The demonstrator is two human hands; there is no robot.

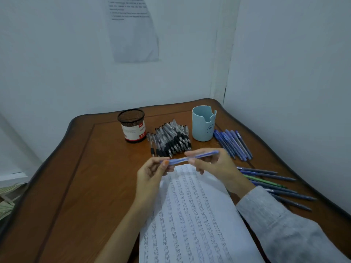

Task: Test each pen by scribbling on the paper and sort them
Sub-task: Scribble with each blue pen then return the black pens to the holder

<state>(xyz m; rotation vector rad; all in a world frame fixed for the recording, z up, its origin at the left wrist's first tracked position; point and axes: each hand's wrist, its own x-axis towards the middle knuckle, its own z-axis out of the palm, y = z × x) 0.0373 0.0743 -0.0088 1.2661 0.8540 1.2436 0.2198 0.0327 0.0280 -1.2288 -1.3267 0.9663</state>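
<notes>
Both hands hold one blue pen (191, 158) above the top edge of the paper (193, 221). Left hand (152, 172) fingers pinch its left end, right hand (216, 165) fingers grip the right part; pen nearly level, right end slightly higher. Paper lies on the wooden worktop (85, 177), covered in rows of scribbles. Behind: mesh pen cup (132, 125), pile of black pens (170, 140), light blue cup (203, 123). Blue pens (233, 144) lie right of that cup; more pens (275, 185) near the right sleeve (284, 228).
</notes>
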